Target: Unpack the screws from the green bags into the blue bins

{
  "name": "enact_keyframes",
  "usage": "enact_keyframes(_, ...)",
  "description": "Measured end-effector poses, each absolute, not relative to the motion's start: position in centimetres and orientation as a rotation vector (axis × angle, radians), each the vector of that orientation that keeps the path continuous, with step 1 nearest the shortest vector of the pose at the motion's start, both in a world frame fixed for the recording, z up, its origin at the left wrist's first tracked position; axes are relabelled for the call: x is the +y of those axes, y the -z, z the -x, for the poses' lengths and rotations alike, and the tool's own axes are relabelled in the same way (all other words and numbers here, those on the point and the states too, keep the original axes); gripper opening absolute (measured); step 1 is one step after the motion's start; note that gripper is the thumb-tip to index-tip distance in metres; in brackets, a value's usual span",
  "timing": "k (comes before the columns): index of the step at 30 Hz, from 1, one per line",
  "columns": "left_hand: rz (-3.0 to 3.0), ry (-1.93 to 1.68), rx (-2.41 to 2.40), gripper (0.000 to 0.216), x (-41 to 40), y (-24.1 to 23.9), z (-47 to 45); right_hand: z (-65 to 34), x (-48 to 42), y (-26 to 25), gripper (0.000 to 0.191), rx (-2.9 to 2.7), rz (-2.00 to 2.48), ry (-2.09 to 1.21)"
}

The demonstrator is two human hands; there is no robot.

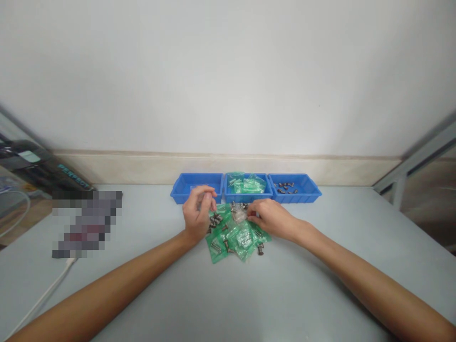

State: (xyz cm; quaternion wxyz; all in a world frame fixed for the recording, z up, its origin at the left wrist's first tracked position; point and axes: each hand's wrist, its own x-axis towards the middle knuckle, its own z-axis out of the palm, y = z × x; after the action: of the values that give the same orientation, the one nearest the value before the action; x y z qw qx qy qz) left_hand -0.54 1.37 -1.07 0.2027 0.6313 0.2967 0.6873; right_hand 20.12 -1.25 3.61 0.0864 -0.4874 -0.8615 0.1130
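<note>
A heap of small green plastic bags (235, 237) with loose metal screws (215, 219) lies on the grey table, just in front of three blue bins. My left hand (198, 213) hovers over the heap's left side, fingers curled and pinched together; what they hold is too small to make out. My right hand (269, 217) rests on the heap's right side, fingertips pinching at a clear bag (239, 215) near the top of the pile.
Three blue bins stand in a row by the wall: the left bin (185, 187), the middle bin (228, 194) with green bags, the right bin (306, 192) with several dark screws. A blurred-out item (87, 223) and a white cable (46, 294) lie at the left.
</note>
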Motion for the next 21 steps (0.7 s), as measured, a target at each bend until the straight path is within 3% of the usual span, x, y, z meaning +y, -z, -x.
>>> enact_keyframes(6, -1.715, -1.910, 0.830, 0.011, 1.4, 1.1, 0.4, -20.4, -1.2, -4.2, 0.012, -2.582, 1.422, -0.372)
enact_keyframes(11, -1.847, -1.806, 0.921, 0.009, 1.4, 1.5, 0.6, -19.0, -1.3, -4.6, 0.008, -2.149, 1.302, -0.358)
enact_keyframes(21, -2.415, -1.652, 0.956, 0.010, 1.0, 0.4, 0.7, -17.8, -1.6, 0.5, 0.015, -1.772, 1.044, -0.338)
